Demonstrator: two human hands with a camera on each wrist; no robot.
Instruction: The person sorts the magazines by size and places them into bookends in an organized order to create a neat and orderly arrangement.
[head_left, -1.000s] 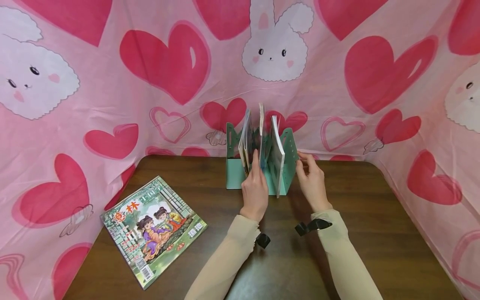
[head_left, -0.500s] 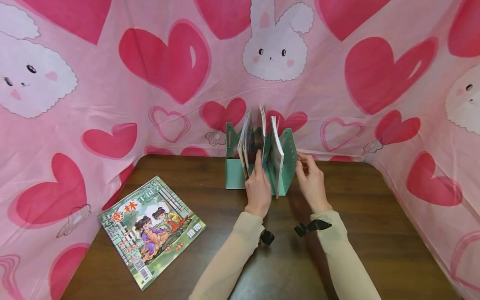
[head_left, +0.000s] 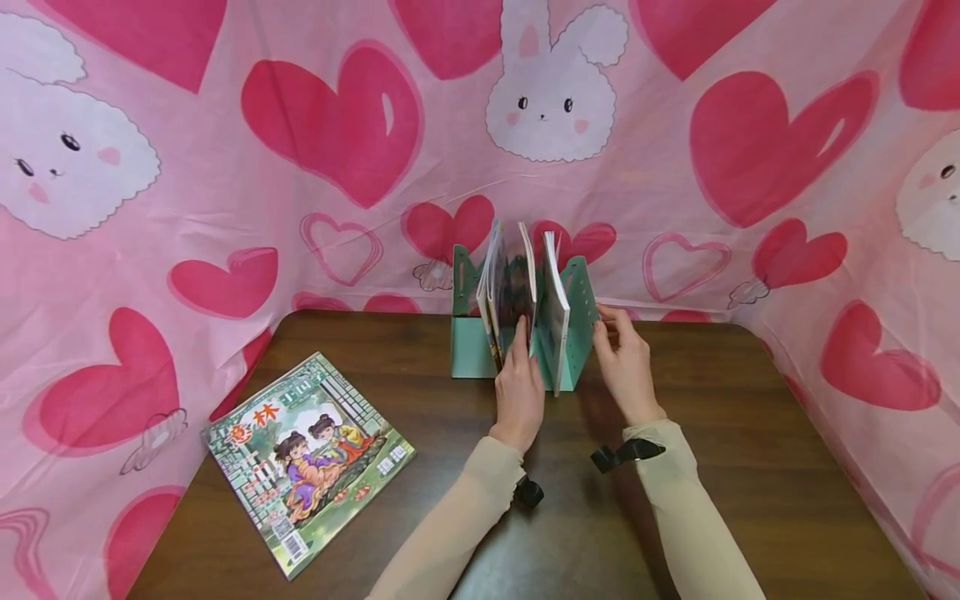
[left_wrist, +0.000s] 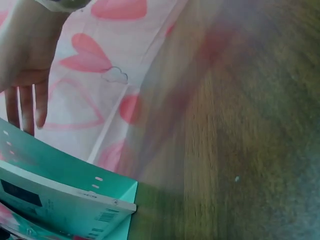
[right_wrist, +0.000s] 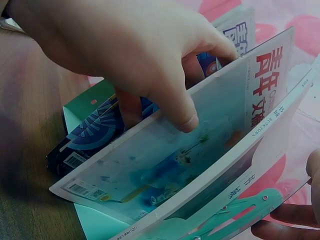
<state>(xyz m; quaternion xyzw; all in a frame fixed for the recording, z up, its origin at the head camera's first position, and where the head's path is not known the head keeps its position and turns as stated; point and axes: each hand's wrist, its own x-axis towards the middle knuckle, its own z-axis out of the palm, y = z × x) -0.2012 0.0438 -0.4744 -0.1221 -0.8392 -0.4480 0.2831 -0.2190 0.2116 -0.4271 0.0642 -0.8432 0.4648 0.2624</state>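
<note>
In the head view a green magazine rack (head_left: 471,350) stands at the back middle of the table. My left hand (head_left: 519,400) pinches an upright magazine (head_left: 529,258) in the rack's middle. The right wrist view shows the thumb (right_wrist: 186,120) on its pale teal cover (right_wrist: 175,165) and fingers behind it. My right hand (head_left: 626,367) touches the rack's right side panel (head_left: 582,321) from outside. To the held magazine's right stands a white-spined magazine (head_left: 557,300); several thin magazines (head_left: 491,279) stand to its left, partly hidden.
Another magazine with two cartoon children on its cover (head_left: 307,467) lies flat on the left of the brown wooden table (head_left: 570,533). Pink cloth with hearts and rabbits (head_left: 465,183) closes off the back and sides.
The held magazine's top has sunk lower and a little right; my left hand has moved slightly right and toward me with it. My right hand stays at the rack's side panel.
</note>
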